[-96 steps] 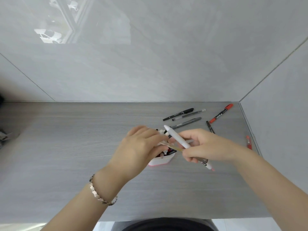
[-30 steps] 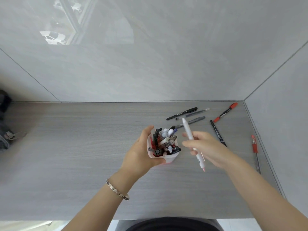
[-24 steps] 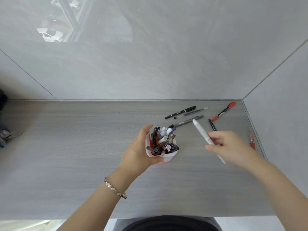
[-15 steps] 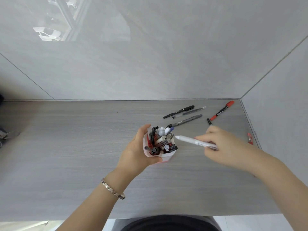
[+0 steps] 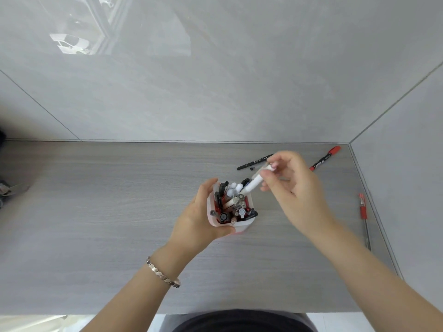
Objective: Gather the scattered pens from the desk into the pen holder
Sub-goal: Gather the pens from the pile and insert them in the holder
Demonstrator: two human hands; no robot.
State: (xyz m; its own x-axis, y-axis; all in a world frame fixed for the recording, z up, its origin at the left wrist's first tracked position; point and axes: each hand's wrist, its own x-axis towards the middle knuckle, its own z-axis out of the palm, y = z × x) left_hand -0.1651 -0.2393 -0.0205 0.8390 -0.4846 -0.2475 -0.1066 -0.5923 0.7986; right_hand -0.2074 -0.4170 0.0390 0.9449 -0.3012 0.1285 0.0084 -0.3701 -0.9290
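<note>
The left hand (image 5: 195, 215) gripped the crammed white plastic pen holder (image 5: 231, 208) to steady it while the right hand (image 5: 291, 188) fingers (image 5: 266, 174) pinched the white plastic pen (image 5: 253, 186), angling it in.

Matt grey wood-grain desk (image 5: 96, 212), glossy reflective wall panels (image 5: 215, 80), smooth plastic pen holder (image 5: 247, 225), metal-looking bracelet (image 5: 163, 275).

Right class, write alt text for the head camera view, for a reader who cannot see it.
The right hand lowers a white pen into a crowded pen holder steadied by the left hand on a grey desk. A black pen and two red pens lie beyond.
</note>
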